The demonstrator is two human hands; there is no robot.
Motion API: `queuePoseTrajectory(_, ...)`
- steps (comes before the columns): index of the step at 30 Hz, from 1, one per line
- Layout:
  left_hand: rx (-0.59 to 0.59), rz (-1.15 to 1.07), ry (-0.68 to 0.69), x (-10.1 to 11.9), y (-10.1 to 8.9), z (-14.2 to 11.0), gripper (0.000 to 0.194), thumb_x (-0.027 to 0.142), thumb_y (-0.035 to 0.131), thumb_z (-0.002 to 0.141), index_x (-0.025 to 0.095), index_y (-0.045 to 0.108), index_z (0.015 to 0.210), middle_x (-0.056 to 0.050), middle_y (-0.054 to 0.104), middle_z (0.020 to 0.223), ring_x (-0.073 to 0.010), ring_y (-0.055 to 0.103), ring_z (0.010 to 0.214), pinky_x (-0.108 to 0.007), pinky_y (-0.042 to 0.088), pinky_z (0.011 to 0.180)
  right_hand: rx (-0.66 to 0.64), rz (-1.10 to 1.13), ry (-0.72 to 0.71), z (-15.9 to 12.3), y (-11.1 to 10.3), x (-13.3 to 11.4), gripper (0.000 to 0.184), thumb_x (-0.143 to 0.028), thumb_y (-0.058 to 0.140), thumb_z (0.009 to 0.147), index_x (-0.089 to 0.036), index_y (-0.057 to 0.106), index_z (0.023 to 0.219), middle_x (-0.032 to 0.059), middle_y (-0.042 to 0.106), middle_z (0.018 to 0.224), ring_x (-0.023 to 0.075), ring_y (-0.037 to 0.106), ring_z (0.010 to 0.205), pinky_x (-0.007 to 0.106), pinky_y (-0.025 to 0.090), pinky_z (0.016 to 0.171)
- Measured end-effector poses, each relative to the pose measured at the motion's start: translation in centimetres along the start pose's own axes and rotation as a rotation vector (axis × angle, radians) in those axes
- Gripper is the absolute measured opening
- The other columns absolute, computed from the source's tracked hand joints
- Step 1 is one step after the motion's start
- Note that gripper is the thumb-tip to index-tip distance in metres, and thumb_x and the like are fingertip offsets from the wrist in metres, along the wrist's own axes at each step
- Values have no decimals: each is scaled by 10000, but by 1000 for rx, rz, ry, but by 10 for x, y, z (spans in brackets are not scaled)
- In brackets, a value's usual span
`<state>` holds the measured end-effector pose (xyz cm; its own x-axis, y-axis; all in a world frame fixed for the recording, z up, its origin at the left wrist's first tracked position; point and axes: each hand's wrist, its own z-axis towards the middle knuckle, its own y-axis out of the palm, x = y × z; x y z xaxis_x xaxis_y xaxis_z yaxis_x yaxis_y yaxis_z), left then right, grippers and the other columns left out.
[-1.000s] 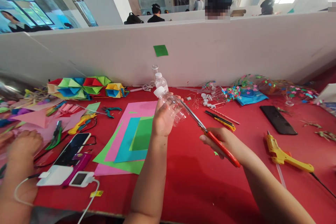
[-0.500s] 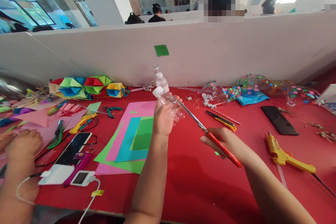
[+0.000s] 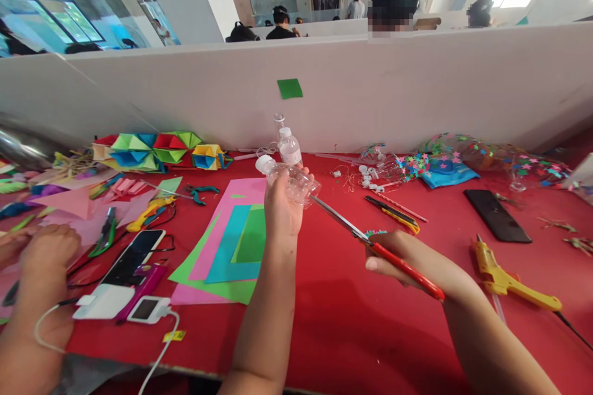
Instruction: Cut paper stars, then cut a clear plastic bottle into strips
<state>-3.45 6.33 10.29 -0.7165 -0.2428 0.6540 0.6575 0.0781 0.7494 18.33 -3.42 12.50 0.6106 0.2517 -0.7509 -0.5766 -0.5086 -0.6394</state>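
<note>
My left hand (image 3: 286, 208) is closed round a clear plastic bottle (image 3: 301, 185) with a white cap, tilted so that its cap points up and to the left. In my right hand (image 3: 401, 254) are long scissors with red handles (image 3: 407, 271); their blades look closed together. The blade tip reaches the lower right end of the bottle; whether it touches the plastic I cannot tell. Just behind stands another capped bottle (image 3: 290, 147), with a further clear bottle at its back. Coloured paper sheets (image 3: 227, 247) lie beneath and left of my left hand.
To the right lie a yellow utility knife (image 3: 393, 215), a black phone (image 3: 496, 216) and a yellow glue gun (image 3: 512, 281). Star-covered clear plastic pieces (image 3: 445, 151) line the white partition (image 3: 185, 86). At left, another person's hand (image 3: 49, 247) rests near a phone (image 3: 134, 259) and pliers (image 3: 198, 192).
The scissors have drawn back to the right and down, from alongside the bottle to its lower end. The bottle has shifted slightly left and lies flatter in my left hand.
</note>
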Motion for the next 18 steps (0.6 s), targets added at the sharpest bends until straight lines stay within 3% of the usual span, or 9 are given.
queuePoseTrajectory(18,18,32,15,-4,11,-5,230,274,731,735,181,601,900,-21,683,849,-157,685,803,-341,537,825,32,66,-5,5,8,-4,652,-829,389,826,-201,425,656,-36,419,531,93,349,486,235,246,459)
